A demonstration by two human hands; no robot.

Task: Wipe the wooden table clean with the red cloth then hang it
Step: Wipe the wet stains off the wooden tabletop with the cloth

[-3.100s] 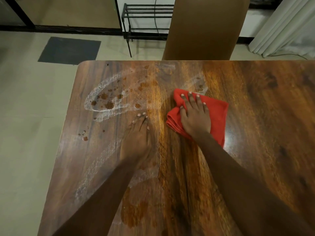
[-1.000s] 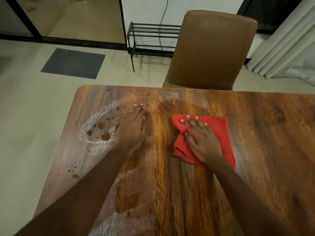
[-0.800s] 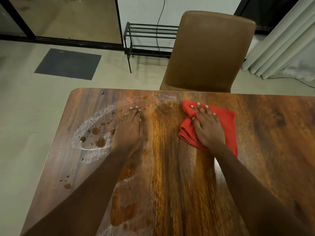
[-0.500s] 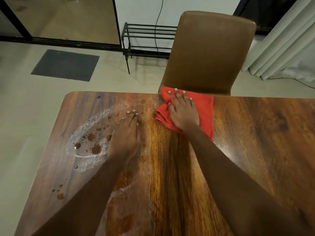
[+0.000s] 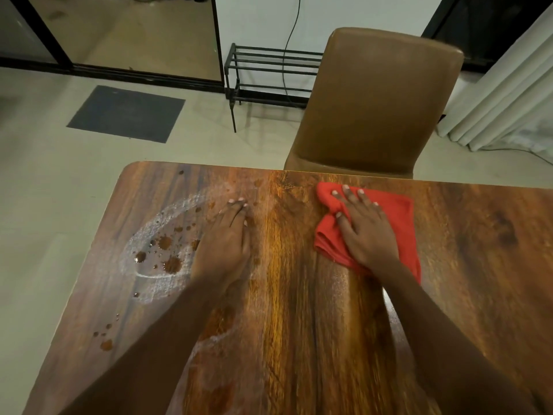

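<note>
The wooden table (image 5: 472, 265) fills the lower view. My right hand (image 5: 363, 232) presses flat on the folded red cloth (image 5: 401, 223), which lies near the table's far edge, right of centre. My left hand (image 5: 226, 238) rests palm down on the wood to the left, fingers together, holding nothing. Left of that hand a white dried ring with brown spots (image 5: 164, 250) marks the table. More brown drops (image 5: 106, 342) sit near the left edge, and a brown smear (image 5: 220, 322) lies by my left forearm.
A brown leather chair (image 5: 374, 100) stands against the table's far edge. Behind it a black metal rack (image 5: 269, 73) stands by the wall. A dark mat (image 5: 125, 113) lies on the pale floor at the left. White curtains (image 5: 508, 94) hang at the right.
My right hand slid the red cloth forward to the far edge, left in front of the chair, then back to the right. My left hand stayed flat beside the ring.
</note>
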